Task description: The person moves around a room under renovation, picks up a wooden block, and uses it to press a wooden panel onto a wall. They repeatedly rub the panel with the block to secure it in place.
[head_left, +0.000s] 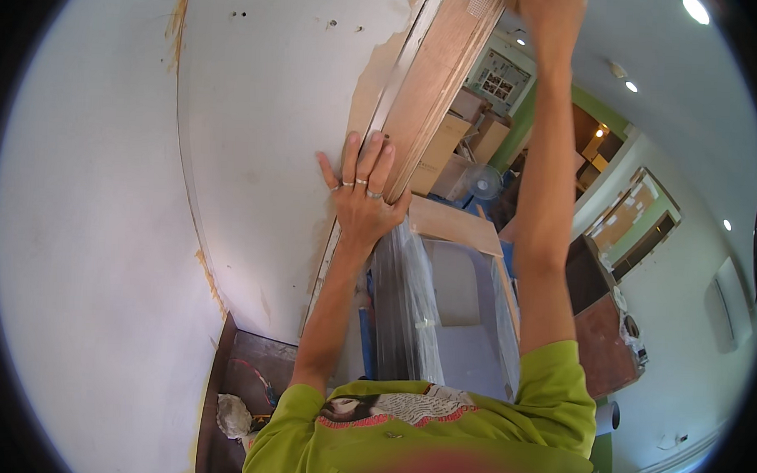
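Observation:
A long wooden board [428,88] runs up along the edge of the pale wall [265,149], beside a narrow metallic strip [412,42]. My left hand [365,194] lies over the lower part of the board and strip. Its fingers are stretched and spread, the little finger reaches onto the wall, and the thumb is at the board's right edge. Higher up, my right hand [553,17] is beside the board's upper end, partly cut off by the picture's top. Its fingers look curled; what they hold cannot be made out. A mesh patch [485,2] shows on the board there.
Below stand plastic-wrapped panels [418,305] and a wooden plank [458,225]. Cardboard boxes [440,151] and a fan [482,182] are farther back. A dark brown cabinet [604,344] stands at the right. An open box-like recess [257,357] with wires lies lower left.

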The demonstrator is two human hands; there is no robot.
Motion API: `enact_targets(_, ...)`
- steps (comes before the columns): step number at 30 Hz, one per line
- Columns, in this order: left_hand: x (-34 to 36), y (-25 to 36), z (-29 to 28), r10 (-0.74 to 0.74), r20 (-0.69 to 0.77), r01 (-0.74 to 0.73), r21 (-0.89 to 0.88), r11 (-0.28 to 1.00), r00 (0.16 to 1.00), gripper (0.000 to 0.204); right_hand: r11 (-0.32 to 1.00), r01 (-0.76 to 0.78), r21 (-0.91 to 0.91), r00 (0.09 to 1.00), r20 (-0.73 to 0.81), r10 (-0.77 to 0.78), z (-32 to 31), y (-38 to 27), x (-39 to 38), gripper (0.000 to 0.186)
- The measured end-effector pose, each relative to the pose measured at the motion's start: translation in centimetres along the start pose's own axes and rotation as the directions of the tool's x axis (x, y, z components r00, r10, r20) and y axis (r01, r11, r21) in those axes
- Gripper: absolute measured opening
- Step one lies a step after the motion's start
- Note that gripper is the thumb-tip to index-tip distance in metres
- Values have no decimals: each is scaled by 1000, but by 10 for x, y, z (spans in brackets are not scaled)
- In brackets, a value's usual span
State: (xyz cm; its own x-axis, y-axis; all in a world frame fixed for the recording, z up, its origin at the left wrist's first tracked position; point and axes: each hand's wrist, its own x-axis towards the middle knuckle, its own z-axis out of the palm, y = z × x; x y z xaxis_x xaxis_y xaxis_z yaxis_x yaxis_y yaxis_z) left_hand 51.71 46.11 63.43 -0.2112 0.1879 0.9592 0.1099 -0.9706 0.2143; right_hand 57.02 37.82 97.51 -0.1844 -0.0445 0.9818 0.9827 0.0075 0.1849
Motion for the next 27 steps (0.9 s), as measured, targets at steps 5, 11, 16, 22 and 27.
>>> enact_targets(5, 0, 1, -1, -5, 4, 5, -3, 1000, 1000, 77, 995, 98, -10, 995, -36, -98, -10, -16, -122, 82)
enact_targets(11, 1, 3, -3, -8, 37, 7, 11, 1000, 999, 82, 999, -24, 49, 1000, 18, 23, -1, -5, -4, 76)
enact_targets(16, -16, -1, -22, -24, 68, 31, -100, 994, 997, 83, 990, -139, 0, 988, 74, 138, -8, -20, -64, 78)
enact_targets(22, -38, -37, -34, -88, -21, 88, 13, 996, 996, 63, 996, -37, 78, 999, -7, 38, 7, -10, -74, 76)
enact_targets(27, -45, -57, -28, -68, -47, 74, 149, 986, 997, 47, 998, 64, 16, 997, -33, -63, 7, 6, 9, 77)
